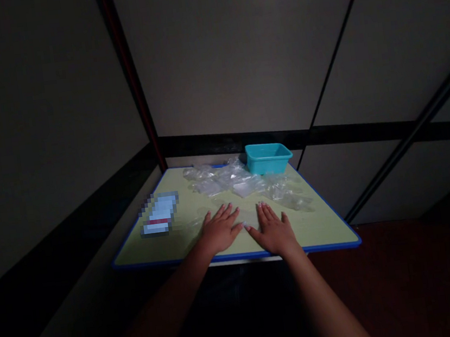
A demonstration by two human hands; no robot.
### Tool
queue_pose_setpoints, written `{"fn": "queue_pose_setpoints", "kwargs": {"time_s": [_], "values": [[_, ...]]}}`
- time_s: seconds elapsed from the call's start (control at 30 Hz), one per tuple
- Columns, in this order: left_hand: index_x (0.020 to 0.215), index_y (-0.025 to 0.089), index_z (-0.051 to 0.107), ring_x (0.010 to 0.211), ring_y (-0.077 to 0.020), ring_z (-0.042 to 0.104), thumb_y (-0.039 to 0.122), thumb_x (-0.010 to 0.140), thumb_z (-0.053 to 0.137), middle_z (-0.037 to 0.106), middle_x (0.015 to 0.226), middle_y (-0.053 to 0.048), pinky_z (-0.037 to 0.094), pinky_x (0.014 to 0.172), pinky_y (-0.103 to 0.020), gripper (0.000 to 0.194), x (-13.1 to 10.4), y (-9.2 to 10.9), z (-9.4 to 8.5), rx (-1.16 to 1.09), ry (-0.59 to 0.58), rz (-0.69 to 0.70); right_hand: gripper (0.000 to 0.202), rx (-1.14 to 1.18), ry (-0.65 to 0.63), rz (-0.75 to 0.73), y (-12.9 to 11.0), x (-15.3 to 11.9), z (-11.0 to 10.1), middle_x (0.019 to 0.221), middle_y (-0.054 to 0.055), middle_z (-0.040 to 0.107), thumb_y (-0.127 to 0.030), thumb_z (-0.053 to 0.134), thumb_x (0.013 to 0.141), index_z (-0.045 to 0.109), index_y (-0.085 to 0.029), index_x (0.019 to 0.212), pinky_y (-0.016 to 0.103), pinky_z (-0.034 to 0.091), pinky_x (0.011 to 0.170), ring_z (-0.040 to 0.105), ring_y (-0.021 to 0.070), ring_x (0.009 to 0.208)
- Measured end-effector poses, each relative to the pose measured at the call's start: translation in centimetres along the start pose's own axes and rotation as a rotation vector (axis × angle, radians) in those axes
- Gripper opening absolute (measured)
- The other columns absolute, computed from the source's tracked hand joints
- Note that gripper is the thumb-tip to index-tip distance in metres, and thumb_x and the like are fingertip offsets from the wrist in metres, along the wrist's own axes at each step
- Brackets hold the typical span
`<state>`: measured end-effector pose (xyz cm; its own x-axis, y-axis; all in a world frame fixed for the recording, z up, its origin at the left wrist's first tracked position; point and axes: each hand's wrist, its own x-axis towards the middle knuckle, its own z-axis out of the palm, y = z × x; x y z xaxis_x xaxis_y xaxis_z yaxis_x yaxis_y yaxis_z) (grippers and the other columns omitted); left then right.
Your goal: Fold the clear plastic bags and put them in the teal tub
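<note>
Clear plastic bags (pixel 236 175) lie crumpled at twelve o'clock on the worktop (pixel 326 230), beside a turquoise tub (pixel 267 164) at one. Nearer, the left hand (pixel 220 233) at seven rests flat, fingers wide; the right hand (pixel 276 233) at five lies flat, fingers narrower, smooth plastic sheet (pixel 250 215) between them.

Left hand (pixel 221 232) and right hand (pixel 274 232) partly cover apparent clear film (pixel 251 216). Object (pixel 160 213) at nine o'clock: pixelated, unidentifiable. Forearms (pixel 326 294) cut off at six o'clock.
</note>
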<state>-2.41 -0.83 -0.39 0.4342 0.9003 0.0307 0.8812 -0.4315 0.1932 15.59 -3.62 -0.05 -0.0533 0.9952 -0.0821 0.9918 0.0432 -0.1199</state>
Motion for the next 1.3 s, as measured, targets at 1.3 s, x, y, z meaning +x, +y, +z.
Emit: {"fn": "queue_pose_setpoints", "kwargs": {"time_s": [1.3], "values": [[0.134,0.026,0.050,0.137,-0.0236,0.032,0.043,0.092,0.049,0.042,0.146,-0.006,0.016,0.113,-0.052,0.045,-4.1,-2.1,-1.1,-0.071,0.235,0.212,0.078,0.080,0.083,-0.012,0.2,-0.3,0.1,0.156,0.009,0.012,-0.061,0.025,0.090,0.012,-0.014,0.150,0.055,0.008,0.112,0.008,0.0220,0.144]]}}
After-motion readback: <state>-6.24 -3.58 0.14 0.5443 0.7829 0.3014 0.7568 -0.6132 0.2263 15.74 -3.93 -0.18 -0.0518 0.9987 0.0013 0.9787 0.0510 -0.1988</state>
